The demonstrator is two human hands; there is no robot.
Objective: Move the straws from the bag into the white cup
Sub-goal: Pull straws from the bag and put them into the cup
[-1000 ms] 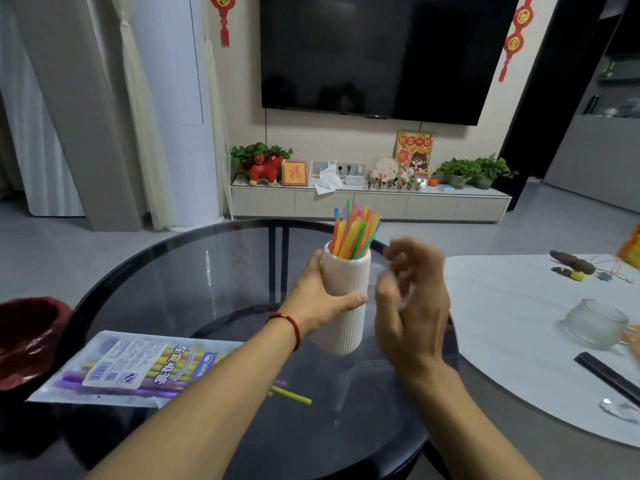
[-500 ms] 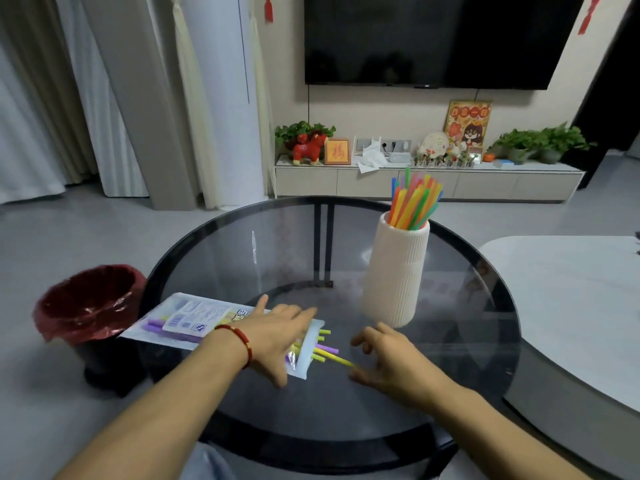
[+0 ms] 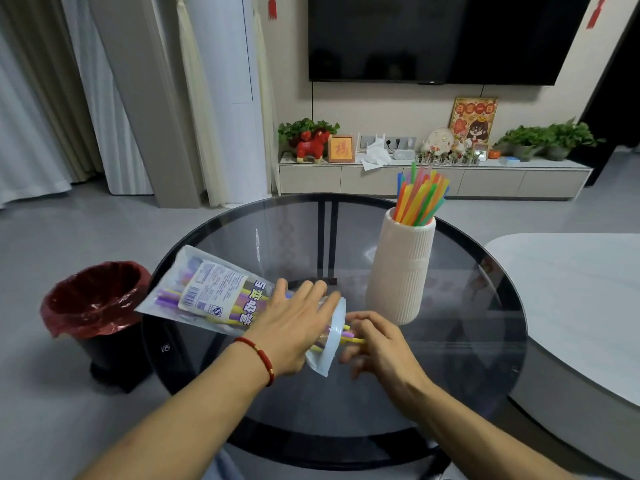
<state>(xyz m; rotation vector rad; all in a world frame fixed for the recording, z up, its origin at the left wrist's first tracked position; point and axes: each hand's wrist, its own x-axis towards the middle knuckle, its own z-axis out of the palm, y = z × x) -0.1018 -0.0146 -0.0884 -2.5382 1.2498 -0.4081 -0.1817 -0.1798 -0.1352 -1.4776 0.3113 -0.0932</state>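
A ribbed white cup point(image 3: 400, 268) stands upright on the round glass table point(image 3: 467, 341), with several coloured straws point(image 3: 420, 197) sticking out of its top. A clear plastic bag point(image 3: 207, 292) with purple and yellow straws inside is lifted off the table, its closed end tilted up to the left. My left hand point(image 3: 294, 327) grips the bag near its open mouth. My right hand point(image 3: 377, 341) is at the mouth, fingers pinched on yellow and purple straw ends point(image 3: 351, 338) that poke out of it, just left of the cup's base.
A bin with a red liner point(image 3: 93, 299) stands on the floor left of the table. A white table point(image 3: 571, 306) adjoins on the right. A low TV cabinet point(image 3: 433, 176) with plants and ornaments runs along the far wall.
My left hand let go of the cup, went down to the bag and lifted it off the table. My right hand moved from the cup to the straw ends at the bag's mouth.
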